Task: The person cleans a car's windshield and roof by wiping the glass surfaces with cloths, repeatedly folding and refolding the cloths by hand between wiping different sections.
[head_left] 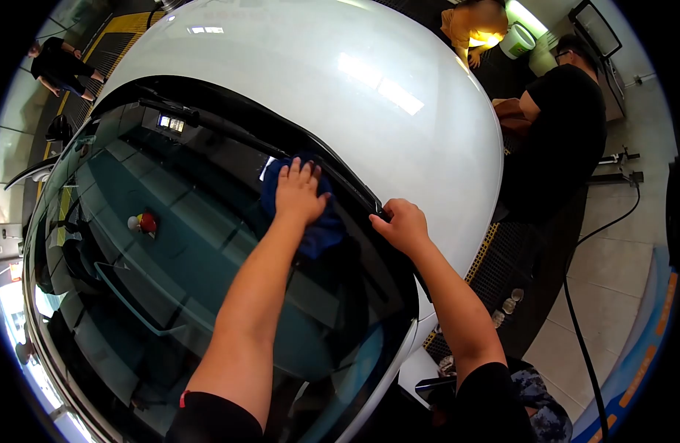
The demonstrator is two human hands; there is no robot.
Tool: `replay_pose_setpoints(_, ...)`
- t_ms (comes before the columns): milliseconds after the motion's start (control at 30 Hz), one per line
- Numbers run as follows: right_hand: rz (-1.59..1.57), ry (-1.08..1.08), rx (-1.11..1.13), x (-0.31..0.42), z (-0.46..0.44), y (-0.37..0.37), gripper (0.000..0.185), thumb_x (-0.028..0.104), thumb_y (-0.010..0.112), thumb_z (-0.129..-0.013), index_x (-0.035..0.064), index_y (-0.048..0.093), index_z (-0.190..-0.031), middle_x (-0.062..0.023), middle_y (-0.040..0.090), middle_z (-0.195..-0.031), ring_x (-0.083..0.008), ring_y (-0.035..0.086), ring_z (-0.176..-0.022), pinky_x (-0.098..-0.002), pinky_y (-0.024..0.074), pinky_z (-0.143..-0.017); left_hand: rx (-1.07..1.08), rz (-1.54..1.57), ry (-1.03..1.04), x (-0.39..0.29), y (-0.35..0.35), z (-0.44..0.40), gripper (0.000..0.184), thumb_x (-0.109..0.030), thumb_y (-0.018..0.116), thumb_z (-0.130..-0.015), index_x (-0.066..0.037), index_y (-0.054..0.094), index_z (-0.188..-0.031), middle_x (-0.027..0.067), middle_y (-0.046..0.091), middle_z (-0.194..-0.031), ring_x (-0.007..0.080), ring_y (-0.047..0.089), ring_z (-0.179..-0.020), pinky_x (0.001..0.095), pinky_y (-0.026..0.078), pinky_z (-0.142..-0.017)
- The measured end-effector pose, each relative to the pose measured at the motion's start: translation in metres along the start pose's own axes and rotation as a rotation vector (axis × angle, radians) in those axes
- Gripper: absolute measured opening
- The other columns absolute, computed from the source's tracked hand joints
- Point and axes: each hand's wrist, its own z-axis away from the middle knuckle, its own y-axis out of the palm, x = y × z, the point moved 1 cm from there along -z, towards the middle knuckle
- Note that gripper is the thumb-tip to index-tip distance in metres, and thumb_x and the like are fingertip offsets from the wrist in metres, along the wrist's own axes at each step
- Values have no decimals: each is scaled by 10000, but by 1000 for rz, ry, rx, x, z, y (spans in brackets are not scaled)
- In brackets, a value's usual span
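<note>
My left hand (301, 193) lies on a dark blue cloth (321, 235), pressing it against the windshield (207, 244) of a white car. Its fingers are stretched out and slightly apart, and the cloth bunches around and under the palm. Beside it runs a black wiper arm (240, 134) along the glass's lower edge. My right hand (403, 226) is closed at that arm's near end, thumb and fingers pinched around it; the palm side is hidden. Behind the glass, a small red and white figure (143, 223) sits on the dashboard.
The white hood (399, 81) spreads beyond the glass. To the right, a person in black (557, 140) sits near the car's front, with a person in yellow (474, 28) beyond. Another person (63, 66) stands far left. A black cable (576, 317) trails over floor tiles (613, 288).
</note>
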Motion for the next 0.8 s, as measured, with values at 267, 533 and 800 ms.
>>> replay_pose_setpoints(267,63,5,-12,-3,3,15,372,398,728,-755,32,674,-794,-148,670,-823,-347,649,-796,-442,513,-702,1,396,407,-163,22,135,721,-286,640,-755,67,443,-1352,250,463,-1390,395,454,-1237,438,309,-1112)
replay_pose_setpoints(533,101,15,-22,-4,11,21,368,395,735,-767,34,676,-811,-133,667,-785,-329,645,-754,-414,505,-660,164,404,674,-180,35,239,671,-357,616,-840,-41,471,-1413,144,391,-1521,326,268,-1454,474,143,-1210)
replay_pose_setpoints(800,112,42,5,-13,17,52,366,403,730,-795,46,657,-830,-111,674,-859,-320,649,-813,-422,503,-697,-104,-69,-241,156,-55,95,642,-455,499,-927,-78,432,-1443,145,364,-1537,347,269,-1453,476,159,-1193)
